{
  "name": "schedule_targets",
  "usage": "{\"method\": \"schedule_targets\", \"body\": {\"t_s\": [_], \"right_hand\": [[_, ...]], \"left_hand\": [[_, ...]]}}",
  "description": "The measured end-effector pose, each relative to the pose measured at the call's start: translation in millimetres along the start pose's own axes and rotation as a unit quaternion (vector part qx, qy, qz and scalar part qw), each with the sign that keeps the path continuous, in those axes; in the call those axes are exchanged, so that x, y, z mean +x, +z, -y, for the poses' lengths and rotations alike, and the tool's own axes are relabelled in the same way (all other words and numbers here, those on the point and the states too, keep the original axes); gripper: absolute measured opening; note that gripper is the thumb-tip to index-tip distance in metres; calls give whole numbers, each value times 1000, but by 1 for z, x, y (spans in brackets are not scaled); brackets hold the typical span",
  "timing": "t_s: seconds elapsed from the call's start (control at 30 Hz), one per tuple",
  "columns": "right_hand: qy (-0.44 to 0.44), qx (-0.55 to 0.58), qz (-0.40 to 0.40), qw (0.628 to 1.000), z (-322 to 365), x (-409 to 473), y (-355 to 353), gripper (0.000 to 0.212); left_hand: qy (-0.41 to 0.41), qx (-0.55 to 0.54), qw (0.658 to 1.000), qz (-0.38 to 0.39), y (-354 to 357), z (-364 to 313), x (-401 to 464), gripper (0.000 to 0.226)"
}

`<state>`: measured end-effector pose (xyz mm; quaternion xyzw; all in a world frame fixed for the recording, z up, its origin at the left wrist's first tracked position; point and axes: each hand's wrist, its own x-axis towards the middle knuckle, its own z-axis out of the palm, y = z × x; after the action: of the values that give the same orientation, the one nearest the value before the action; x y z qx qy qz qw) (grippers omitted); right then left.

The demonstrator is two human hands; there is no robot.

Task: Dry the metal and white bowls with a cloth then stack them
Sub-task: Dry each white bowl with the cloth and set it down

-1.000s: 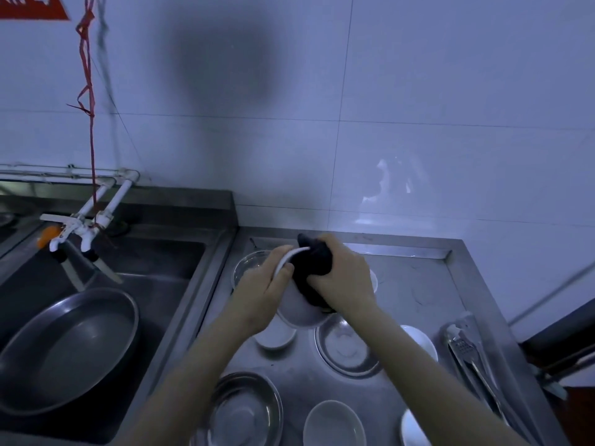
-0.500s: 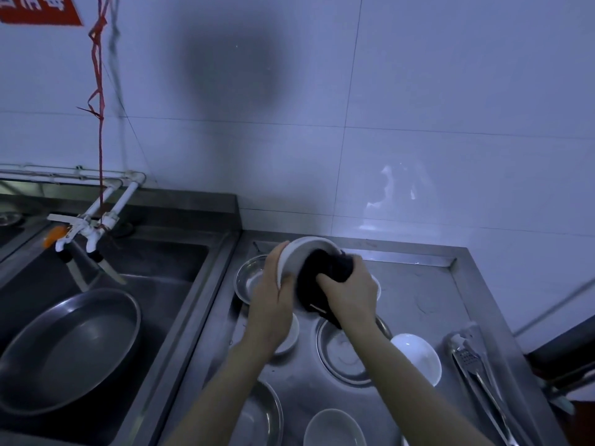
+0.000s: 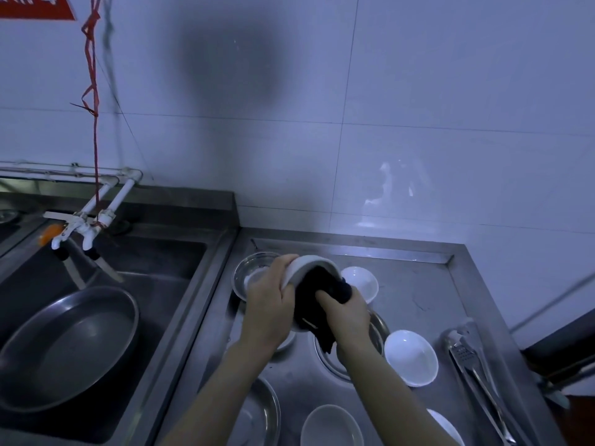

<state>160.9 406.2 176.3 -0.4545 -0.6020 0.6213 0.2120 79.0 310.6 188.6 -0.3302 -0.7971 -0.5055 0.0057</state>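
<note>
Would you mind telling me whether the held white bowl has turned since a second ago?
Yes: the white bowl tipped rim-up, toward the back wall.

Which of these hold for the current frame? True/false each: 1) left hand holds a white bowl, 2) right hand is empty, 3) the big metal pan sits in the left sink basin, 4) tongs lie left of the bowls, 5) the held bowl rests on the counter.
1) True: the left hand grips the white bowl by its rim.
2) False: the right hand presses a dark cloth into that bowl.
3) True: the metal pan lies in the sink basin.
4) False: the tongs lie at the right of the counter.
5) False: it is held tilted above the counter.
</note>
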Motion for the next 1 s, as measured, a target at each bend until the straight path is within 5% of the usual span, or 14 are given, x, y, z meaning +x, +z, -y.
{"method": "schedule_targets", "body": {"t_s": [0.1,0.17,0.2,0.27,0.4,0.5,0.6,0.7,0.77,0.83,0.93,1.0], "right_hand": [[-199,-191,-26,961,9,7,-7,41],[-421,-331,-53,843,14,15,-6,42],[-462,-367,-59,805,16,20,-4,44],[-438,-356,-53,824,22,22,-5,44],[-126,-69,-49,988,24,13,-5,34],[-25,24,-45,998,15,9,-1,30],[-159,-127,-57,978,17,11,-7,40],[-405,-353,-61,841,18,22,-9,51],[-456,-382,-68,801,19,27,-7,50],[-402,-311,-90,856,26,21,-6,47],[-157,-74,-53,983,33,12,-3,39],[-78,-17,-36,996,29,13,-1,35]], "left_hand": [[-4,21,994,105,-10,6,9,51],[5,57,983,175,-13,9,20,49],[7,69,980,185,-14,9,24,48],[-16,59,988,144,-13,1,23,49],[-86,-68,994,-3,1,-15,-10,65],[-87,-75,993,18,10,-11,-24,65],[-78,-15,991,110,-5,-7,-6,57],[-54,150,956,248,-17,-6,22,53],[-42,189,949,248,-19,-7,28,56],[-27,110,982,153,-17,-9,17,62],[-57,-51,997,8,-4,-8,-8,61],[-95,-90,991,-2,5,-5,-18,56]]}}
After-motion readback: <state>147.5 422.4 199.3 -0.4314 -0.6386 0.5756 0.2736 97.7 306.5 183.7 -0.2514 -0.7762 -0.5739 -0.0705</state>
